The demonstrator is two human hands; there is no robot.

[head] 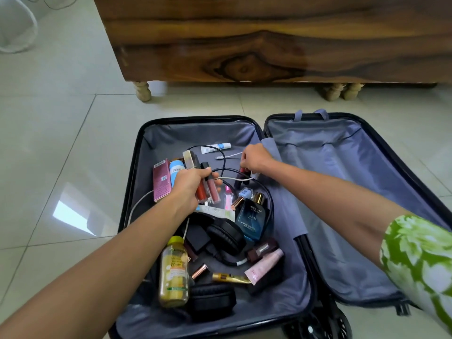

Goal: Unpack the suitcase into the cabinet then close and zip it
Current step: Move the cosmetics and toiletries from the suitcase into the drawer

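Note:
A dark suitcase (137, 152) lies open on the floor, grey-lined, its left half full of toiletries and cables. My left hand (188, 187) is closed around several lip gloss tubes (208, 189) above that half. My right hand (254, 159) reaches in further back and pinches a small dark red lipstick (243, 171) near a white cable (234, 178). In the left half also lie a blue perfume bottle (252, 218), black headphones (225, 236), a yellow bottle (174, 275), a pink box (161, 179) and a black pouch (211, 302). The right half (342, 192) holds nothing visible. The wooden cabinet (244, 45) stands just behind.
The cabinet rests on turned pale legs (143, 90) on a glossy tiled floor (61, 143). A white object (17, 28) sits at the far left. Suitcase wheels (318, 326) show at the bottom edge. A white tube (215, 148) lies at the back of the left half.

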